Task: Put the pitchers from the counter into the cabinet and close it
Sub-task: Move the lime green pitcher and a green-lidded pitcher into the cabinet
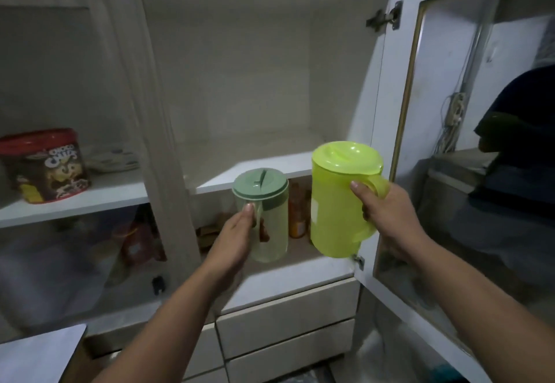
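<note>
Head view. Left hand (237,234): grip wrapped round the handle of the small pitcher (264,217), thumb lying on top of the handle just under the lid. Right hand (387,217): grip wrapped through the handle loop of the large pitcher (341,199), thumb pressed on the upper part of the handle. Both grips full; no free hand.

Small pitcher: clear pale body, dull green lid, upright, at about 6 o'clock of the frame centre. Large pitcher: bright yellow-green, lid on, upright with a slight lean, at about 4 o'clock. The two hang side by side, apart, neither resting on anything.

Cabinet (168,112): right door (390,118) swung open at 3 o'clock, glass panel reflecting the room. Upper shelf (255,172) bare where visible, its front edge level with the pitcher lids. Lower compartment behind the pitchers holds bottles (297,217) and small boxes, blurred. Left compartment, behind a shut glass door, holds a cereal tub (45,166) at 9 o'clock.

Key relation: the bare shelf lies at 12 o'clock from both grips, above and beyond them. Each pitcher's long axis is vertical and its base hangs below the shelf edge, so judged from here each must rise before going forward. The small pitcher sits directly under the shelf edge; the left hand looks nearer. The right hand is next to the door, well placed to shut it once emptied.

Progress, by judgement: both pitchers off the worktop, neither shelved, door not yet closed.
</note>
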